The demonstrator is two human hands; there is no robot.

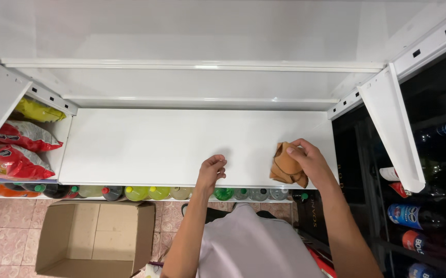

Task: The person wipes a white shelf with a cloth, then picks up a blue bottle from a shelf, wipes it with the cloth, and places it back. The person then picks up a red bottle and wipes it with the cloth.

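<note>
My right hand (pixel 310 162) presses a crumpled orange-brown cloth (pixel 284 166) onto the white metal shelf (pixel 156 144), near its front right corner. My left hand (pixel 211 171) rests with curled fingers on the shelf's front edge, a little left of the cloth, and holds nothing. The shelf surface around both hands is bare white. My forearms reach up from the bottom of the view.
An open cardboard box (pixel 97 238) stands on the tiled floor at lower left. Bottles (pixel 151 193) line the shelf below. Red and yellow snack bags (pixel 14 149) lie on the left shelf. A dark cooler with drink bottles (pixel 429 206) stands at right.
</note>
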